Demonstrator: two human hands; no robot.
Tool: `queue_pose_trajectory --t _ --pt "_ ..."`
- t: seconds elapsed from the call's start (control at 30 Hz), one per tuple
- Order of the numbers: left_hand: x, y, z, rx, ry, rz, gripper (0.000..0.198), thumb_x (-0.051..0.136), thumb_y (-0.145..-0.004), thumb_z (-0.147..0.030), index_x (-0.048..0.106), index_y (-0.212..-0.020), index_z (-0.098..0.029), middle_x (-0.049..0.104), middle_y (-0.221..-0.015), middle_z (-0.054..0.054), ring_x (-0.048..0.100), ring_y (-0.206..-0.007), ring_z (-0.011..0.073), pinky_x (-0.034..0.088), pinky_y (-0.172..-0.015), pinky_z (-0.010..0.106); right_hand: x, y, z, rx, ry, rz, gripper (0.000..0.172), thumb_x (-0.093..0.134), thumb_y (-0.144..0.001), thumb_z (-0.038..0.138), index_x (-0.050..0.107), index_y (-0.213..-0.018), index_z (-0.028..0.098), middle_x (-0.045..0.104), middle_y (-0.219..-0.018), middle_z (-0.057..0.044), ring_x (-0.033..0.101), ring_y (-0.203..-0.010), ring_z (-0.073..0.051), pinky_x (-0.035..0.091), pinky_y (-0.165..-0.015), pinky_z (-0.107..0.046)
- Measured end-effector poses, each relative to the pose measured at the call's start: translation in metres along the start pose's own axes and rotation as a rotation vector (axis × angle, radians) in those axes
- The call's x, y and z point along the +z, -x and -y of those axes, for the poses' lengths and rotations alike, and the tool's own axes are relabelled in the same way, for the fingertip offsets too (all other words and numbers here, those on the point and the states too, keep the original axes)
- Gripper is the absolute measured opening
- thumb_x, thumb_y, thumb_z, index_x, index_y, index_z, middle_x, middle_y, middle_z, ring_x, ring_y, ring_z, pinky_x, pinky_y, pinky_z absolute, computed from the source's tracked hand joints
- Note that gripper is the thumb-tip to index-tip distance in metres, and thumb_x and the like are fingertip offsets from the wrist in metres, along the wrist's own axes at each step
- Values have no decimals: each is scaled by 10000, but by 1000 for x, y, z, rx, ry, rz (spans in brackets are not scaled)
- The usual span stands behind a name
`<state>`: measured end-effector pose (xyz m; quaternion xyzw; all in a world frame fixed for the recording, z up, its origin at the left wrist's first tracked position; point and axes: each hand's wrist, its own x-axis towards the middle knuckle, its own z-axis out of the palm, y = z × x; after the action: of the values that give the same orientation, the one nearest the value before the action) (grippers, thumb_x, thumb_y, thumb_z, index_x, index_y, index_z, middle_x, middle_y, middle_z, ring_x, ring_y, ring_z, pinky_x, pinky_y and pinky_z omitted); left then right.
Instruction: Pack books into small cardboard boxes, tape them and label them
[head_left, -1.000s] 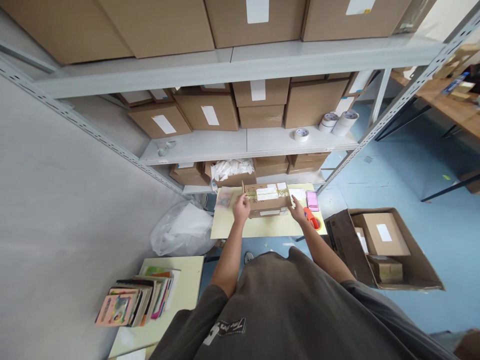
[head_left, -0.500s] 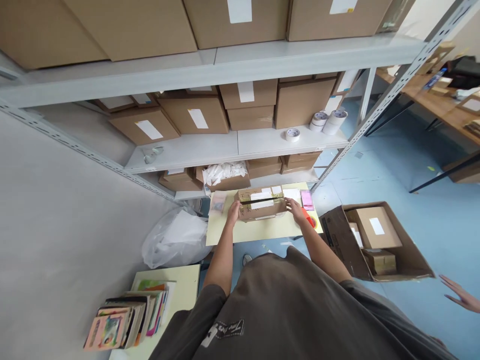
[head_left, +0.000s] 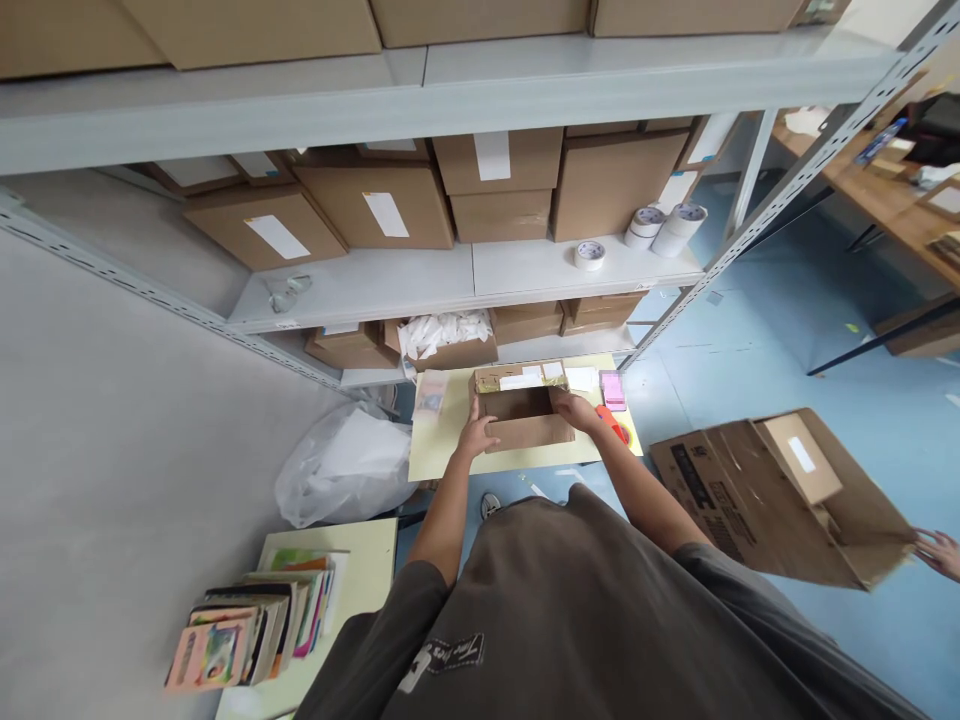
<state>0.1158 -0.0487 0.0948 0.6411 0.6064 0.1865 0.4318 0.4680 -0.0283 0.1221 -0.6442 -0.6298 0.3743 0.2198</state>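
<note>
A small cardboard box [head_left: 529,434] rests on the pale yellow table in front of me, its top flaps parted over a dark opening. Labels and yellowish tape show on the flap at the far side. My left hand [head_left: 477,434] grips the left end of the box, fingers over the near flap. At the right end, my right hand [head_left: 576,410] holds the edge of the opening, its fingertips partly hidden inside. Just right of the box lie an orange-red tape dispenser [head_left: 611,420] and a pink pad [head_left: 613,390]. What the box contains cannot be made out.
Metal shelves [head_left: 360,285] with cardboard boxes and white tape rolls [head_left: 590,256] rise ahead. Right, another person's hand [head_left: 939,553] is at a large tilted carton [head_left: 739,490] holding smaller boxes. Left are a plastic bag [head_left: 341,465] and a row of books [head_left: 262,625].
The flaps of the small box have been spread, widening a narrow slit into an opening. My right hand has shifted left onto its edge. The large carton has tilted, another person's hand now at its corner.
</note>
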Motion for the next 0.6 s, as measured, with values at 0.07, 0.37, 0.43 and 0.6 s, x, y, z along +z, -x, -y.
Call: queue_pose_trajectory --t 0.07,0.37,0.43,0.6 --pt "4 1 0 14 -50 -27 339 959 -721 -293 788 -1009 -248 283 -1798 73 369 -1609 402 396 -1286 478 7 -11 9 -89 108 33 445 613 -865 178 772 -1277 237 697 -1449 -92 589 -1382 -309 498 -1153 -432" --pt "0 3 -1 -1 -227 -31 165 737 -864 -102 764 -939 -246 211 -1831 -27 519 -1516 290 491 -1173 406 1 -94 35 -127 538 142 909 576 -873 156 289 -1735 173 220 -1823 -136 179 -1671 -377 375 -1264 -540" --pt "2 5 -1 -2 -237 -35 194 716 -870 -83 758 -960 -250 200 -1834 -25 539 -1498 287 504 -1156 412 4 -110 37 -44 601 236 901 588 -895 177 271 -1738 191 323 -1777 -170 280 -1628 -387 345 -1263 -550" --pt "12 7 4 1 -232 -73 195 668 -909 -74 731 -1000 -234 128 -1848 11 522 -1509 298 503 -1156 447 26 -123 32 64 723 294 635 561 -951 177 506 -1584 190 590 -1507 -229 540 -1387 -387 331 -1190 -584"
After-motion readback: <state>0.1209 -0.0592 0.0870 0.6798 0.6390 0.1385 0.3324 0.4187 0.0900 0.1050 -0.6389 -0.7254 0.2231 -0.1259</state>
